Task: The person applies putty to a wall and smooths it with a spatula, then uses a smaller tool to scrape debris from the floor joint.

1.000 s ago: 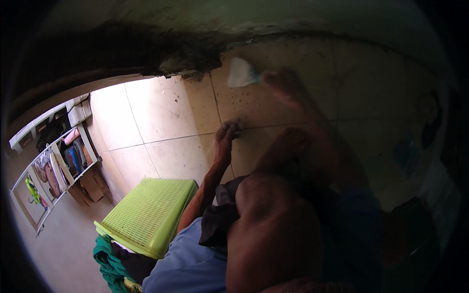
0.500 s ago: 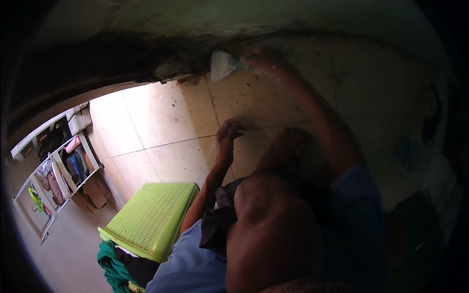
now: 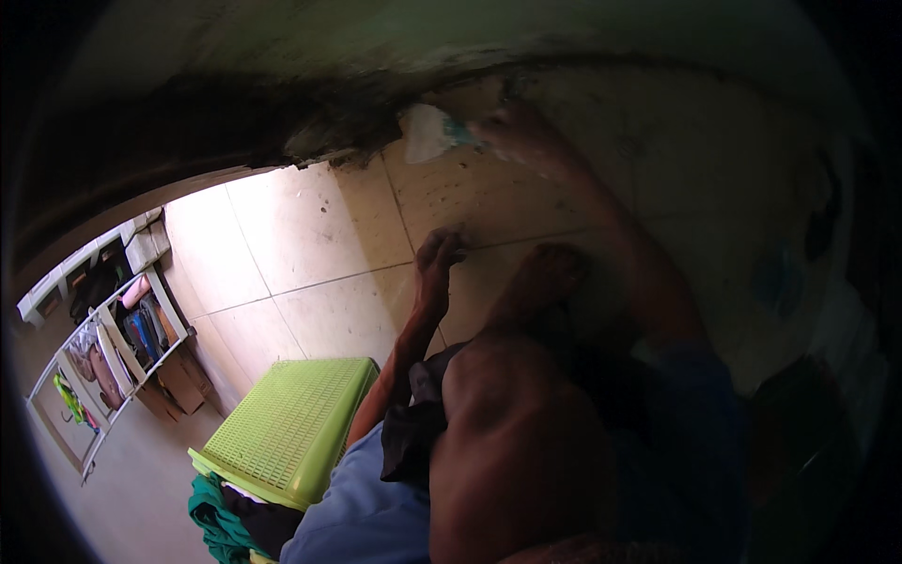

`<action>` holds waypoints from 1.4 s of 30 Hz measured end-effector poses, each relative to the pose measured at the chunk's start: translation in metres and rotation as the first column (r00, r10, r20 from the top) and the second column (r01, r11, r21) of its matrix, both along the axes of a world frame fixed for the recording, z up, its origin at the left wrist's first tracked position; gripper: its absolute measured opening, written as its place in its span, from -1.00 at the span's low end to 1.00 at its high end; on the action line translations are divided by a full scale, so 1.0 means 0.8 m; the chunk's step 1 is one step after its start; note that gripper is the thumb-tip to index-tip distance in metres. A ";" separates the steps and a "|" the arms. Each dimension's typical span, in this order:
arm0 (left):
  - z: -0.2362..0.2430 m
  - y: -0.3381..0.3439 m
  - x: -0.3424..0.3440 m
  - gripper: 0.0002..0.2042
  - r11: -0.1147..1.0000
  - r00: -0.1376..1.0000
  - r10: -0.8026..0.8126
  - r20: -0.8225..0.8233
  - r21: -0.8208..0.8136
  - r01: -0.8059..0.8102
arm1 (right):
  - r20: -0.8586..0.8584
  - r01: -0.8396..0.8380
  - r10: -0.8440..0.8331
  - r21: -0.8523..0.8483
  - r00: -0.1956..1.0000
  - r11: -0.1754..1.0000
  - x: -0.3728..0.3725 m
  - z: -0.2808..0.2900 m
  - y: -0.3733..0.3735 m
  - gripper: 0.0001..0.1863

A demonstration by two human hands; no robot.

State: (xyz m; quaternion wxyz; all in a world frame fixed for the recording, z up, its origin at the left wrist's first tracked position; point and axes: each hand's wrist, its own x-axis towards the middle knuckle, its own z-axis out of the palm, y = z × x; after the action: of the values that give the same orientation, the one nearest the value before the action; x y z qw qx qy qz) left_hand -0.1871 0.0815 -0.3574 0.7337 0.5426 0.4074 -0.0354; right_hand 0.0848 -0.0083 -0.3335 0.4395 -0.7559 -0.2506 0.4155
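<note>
My right hand (image 3: 512,132) reaches to the base of the wall, closed around the teal handle of a scraper (image 3: 427,133). The scraper's broad, pale, flared blade points left, close to the crumbling wall foot (image 3: 343,141). Shade and slight blur hide the details of these fingers. Nearer to me, my left hand (image 3: 439,251) hangs over the tiled floor (image 3: 329,235) beside my bare foot, its fingers curled in. Nothing shows in the left hand.
A lime-green plastic basket (image 3: 291,423) lies at my left, with green and dark cloth (image 3: 221,517) at its near end. Farther left, a white rack (image 3: 113,348) holds bags and other goods. The dark, stained wall (image 3: 282,103) runs along the far side.
The scraper and my right hand have shifted slightly, the blade now tilted a little differently near the wall foot. My left hand stays almost where it was. The whole view has moved a little.
</note>
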 end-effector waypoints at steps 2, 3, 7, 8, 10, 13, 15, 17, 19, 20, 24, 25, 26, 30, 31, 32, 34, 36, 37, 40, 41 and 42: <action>0.006 0.001 0.007 -0.67 1.000 0.999 -0.025 0.025 -0.008 0.026 | 0.023 0.114 -0.113 -0.040 0.993 0.993 0.002 -0.048 0.022 -0.55; 0.010 0.002 0.004 -0.67 1.000 0.999 -0.022 0.033 -0.013 0.023 | 0.057 0.160 -0.157 -0.050 0.986 0.986 0.001 -0.062 0.026 -0.55; 0.014 0.010 -0.008 -0.67 0.999 0.999 0.012 -0.038 0.041 -0.010 | 0.022 0.227 -0.227 0.002 0.974 0.974 0.034 -0.078 -0.071 -0.53; 0.009 0.011 -0.014 -0.67 0.999 0.999 0.024 -0.033 0.039 -0.022 | -0.173 0.399 -0.401 -0.049 0.899 0.916 0.038 -0.073 -0.092 -0.54; 0.004 0.011 -0.017 -0.67 0.999 0.999 0.030 -0.026 0.032 -0.029 | -0.309 0.614 -0.627 -0.152 0.715 0.774 0.044 -0.039 -0.124 -0.55; 0.002 0.009 -0.011 -0.67 1.000 1.000 0.014 -0.011 0.022 -0.014 | 0.018 0.310 -0.315 -0.238 0.949 0.920 0.052 0.024 -0.165 -0.56; -0.001 0.004 -0.005 -0.67 1.000 1.000 0.006 0.016 0.007 -0.007 | 0.018 0.264 -0.272 -0.302 0.962 0.916 0.028 0.006 -0.146 -0.56; -0.006 0.000 0.003 -0.67 1.000 0.999 -0.020 0.026 0.006 0.019 | 0.122 0.138 -0.123 -0.122 0.985 0.983 -0.005 -0.003 -0.106 -0.57; -0.005 -0.001 0.010 -0.67 0.999 0.998 -0.046 0.042 0.014 0.045 | 0.183 0.043 -0.049 0.035 0.982 0.998 -0.020 -0.010 -0.067 -0.58; 0.002 -0.001 0.012 -0.66 0.998 0.997 -0.056 0.048 0.025 0.055 | 0.110 0.092 -0.090 -0.012 0.990 0.996 -0.016 -0.022 -0.053 -0.58; 0.017 0.007 0.011 -0.66 0.995 0.998 -0.067 0.004 0.067 0.067 | -0.049 0.208 -0.209 -0.021 0.977 0.978 0.045 -0.045 -0.098 -0.61; 0.014 0.006 0.009 -0.66 0.997 0.999 -0.051 0.008 0.067 0.050 | -0.094 0.288 -0.288 -0.011 0.953 0.958 0.055 -0.055 -0.120 -0.61; 0.010 0.007 0.005 -0.66 0.997 1.000 -0.029 0.010 0.069 0.028 | -0.105 0.331 -0.331 -0.022 0.938 0.943 0.066 -0.059 -0.143 -0.62; 0.005 0.007 0.004 -0.67 1.000 1.000 -0.007 -0.009 0.030 0.007 | -0.013 0.386 -0.391 -0.132 0.921 0.913 0.088 -0.040 -0.238 -0.63; 0.006 0.008 0.005 -0.67 0.999 1.000 -0.019 -0.002 0.042 0.019 | 0.013 0.383 -0.386 -0.155 0.922 0.911 0.091 -0.030 -0.255 -0.63; 0.007 0.008 0.007 -0.67 0.998 1.000 -0.031 0.003 0.053 0.031 | 0.028 0.377 -0.378 -0.171 0.925 0.910 0.092 -0.026 -0.266 -0.63; 0.005 0.004 0.006 -0.67 0.998 1.000 -0.030 0.009 0.051 0.029 | 0.012 0.346 -0.349 -0.172 0.937 0.922 0.083 -0.008 -0.261 -0.62; 0.000 0.002 0.006 -0.67 1.000 1.000 -0.017 -0.002 0.025 0.017 | -0.122 0.339 -0.362 -0.174 0.924 0.925 0.062 -0.015 -0.236 -0.62; 0.001 0.001 0.013 -0.68 0.999 0.999 -0.045 0.000 0.026 0.045 | -0.221 0.352 -0.388 -0.187 0.895 0.917 0.052 -0.025 -0.223 -0.62; 0.012 -0.004 0.031 -0.68 0.993 0.993 -0.116 0.011 0.035 0.115 | -0.171 0.267 -0.286 -0.126 0.943 0.955 0.036 -0.043 -0.144 -0.60; 0.017 -0.004 0.031 -0.68 0.991 0.992 -0.124 0.020 0.048 0.123 | -0.137 0.262 -0.277 -0.118 0.951 0.958 0.036 -0.052 -0.126 -0.59; 0.022 -0.004 0.032 -0.68 0.989 0.989 -0.142 0.030 0.055 0.140 | -0.111 0.273 -0.286 -0.115 0.952 0.955 0.042 -0.056 -0.126 -0.59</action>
State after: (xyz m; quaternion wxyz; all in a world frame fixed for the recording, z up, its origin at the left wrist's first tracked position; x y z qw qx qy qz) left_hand -0.1612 0.0783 -0.3401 0.7216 0.5899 0.3561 -0.0671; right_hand 0.1186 -0.1090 -0.3783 0.4710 -0.7767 -0.0919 0.4081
